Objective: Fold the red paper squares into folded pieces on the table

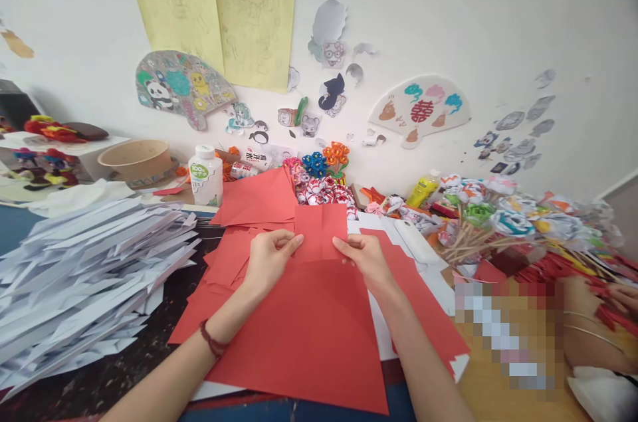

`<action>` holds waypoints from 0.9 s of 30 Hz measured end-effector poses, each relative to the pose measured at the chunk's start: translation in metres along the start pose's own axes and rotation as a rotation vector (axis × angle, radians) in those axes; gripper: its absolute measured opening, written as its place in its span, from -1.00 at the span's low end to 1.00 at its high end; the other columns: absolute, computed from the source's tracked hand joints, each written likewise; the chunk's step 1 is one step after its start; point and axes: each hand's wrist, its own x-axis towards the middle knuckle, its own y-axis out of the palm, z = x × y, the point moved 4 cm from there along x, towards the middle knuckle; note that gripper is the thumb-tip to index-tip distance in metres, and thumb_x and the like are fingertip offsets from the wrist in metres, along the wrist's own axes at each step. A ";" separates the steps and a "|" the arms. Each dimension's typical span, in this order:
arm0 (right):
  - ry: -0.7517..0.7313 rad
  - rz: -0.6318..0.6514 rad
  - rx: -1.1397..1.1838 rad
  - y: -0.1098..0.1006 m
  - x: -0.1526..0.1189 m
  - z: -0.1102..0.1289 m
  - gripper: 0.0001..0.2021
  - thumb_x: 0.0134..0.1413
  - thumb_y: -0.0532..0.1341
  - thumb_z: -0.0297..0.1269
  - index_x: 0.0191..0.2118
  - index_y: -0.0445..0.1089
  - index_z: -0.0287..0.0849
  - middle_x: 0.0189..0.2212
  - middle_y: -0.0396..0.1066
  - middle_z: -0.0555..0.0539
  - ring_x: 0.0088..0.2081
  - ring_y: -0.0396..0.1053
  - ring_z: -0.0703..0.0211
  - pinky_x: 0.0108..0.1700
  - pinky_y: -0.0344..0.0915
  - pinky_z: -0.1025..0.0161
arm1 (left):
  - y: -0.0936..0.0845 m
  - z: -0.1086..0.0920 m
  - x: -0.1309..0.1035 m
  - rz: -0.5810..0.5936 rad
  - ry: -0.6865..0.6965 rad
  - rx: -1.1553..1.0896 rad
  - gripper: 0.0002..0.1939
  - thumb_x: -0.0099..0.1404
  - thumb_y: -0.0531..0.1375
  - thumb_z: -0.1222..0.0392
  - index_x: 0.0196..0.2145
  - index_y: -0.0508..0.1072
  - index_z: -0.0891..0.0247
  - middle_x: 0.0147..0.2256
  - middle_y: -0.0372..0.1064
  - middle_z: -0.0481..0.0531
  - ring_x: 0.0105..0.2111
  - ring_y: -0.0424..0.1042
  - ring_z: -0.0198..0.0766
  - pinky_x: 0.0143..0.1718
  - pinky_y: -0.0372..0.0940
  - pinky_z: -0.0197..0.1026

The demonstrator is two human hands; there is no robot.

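Observation:
A small red paper piece (321, 229) with a crease down its middle is held up between both hands. My left hand (273, 254) pinches its left edge between thumb and fingers. On the right edge, the thumb and fingers of my right hand (366, 259) are closed. Below them lies a large red sheet (304, 342), flat on other sheets. More red pieces (226, 266) are stacked to its left, and a pile of red paper (259, 199) is behind. Other red sheets (419, 302) lie over white paper on the right.
Folded white paper strips (90, 276) are heaped at the left. A white bottle (206, 176) stands behind, near a round container (134, 159). Paper flowers on sticks (513, 216) lie at the right. Another person's arm (583, 322) is at the right edge.

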 end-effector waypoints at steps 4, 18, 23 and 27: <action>-0.009 -0.012 0.020 0.002 -0.002 0.003 -0.63 -0.08 0.33 -0.01 -0.60 0.35 -0.22 -0.61 0.23 0.03 -0.54 0.12 0.30 -0.49 0.05 0.31 | 0.002 -0.002 -0.001 -0.015 0.000 -0.023 -0.65 0.16 0.20 -0.05 -0.52 0.47 0.34 -0.59 0.33 -0.04 -0.57 0.26 -0.35 -0.53 0.10 -0.34; 0.006 0.010 -0.124 -0.005 0.003 -0.004 -0.56 -0.01 0.26 0.07 -0.64 0.22 -0.17 -0.73 0.15 0.08 -0.62 0.11 0.30 -0.52 -0.02 0.30 | -0.012 -0.013 0.003 -0.072 -0.013 -0.213 -0.68 0.12 0.26 -0.04 -0.47 0.47 0.31 -0.49 0.41 -0.02 -0.52 0.31 -0.34 -0.49 0.19 -0.34; -0.001 0.258 -0.131 0.018 -0.001 -0.007 -0.56 0.13 0.13 0.09 -0.56 0.30 -0.18 -0.67 0.27 0.04 -0.60 0.20 0.27 -0.49 0.10 0.31 | 0.002 -0.001 0.004 0.000 0.032 -0.104 -0.65 0.08 0.29 -0.01 -0.29 0.50 0.33 -0.44 0.46 0.06 -0.44 0.39 -0.26 -0.37 0.27 -0.28; -0.007 0.350 -0.071 0.026 -0.005 -0.006 -0.57 0.14 0.11 0.10 -0.48 0.36 -0.19 -0.64 0.32 0.02 -0.59 0.25 0.27 -0.50 0.14 0.32 | 0.004 0.004 0.004 0.044 0.016 -0.024 -0.64 0.07 0.29 -0.02 -0.28 0.50 0.33 -0.49 0.45 0.04 -0.48 0.37 -0.26 -0.41 0.24 -0.28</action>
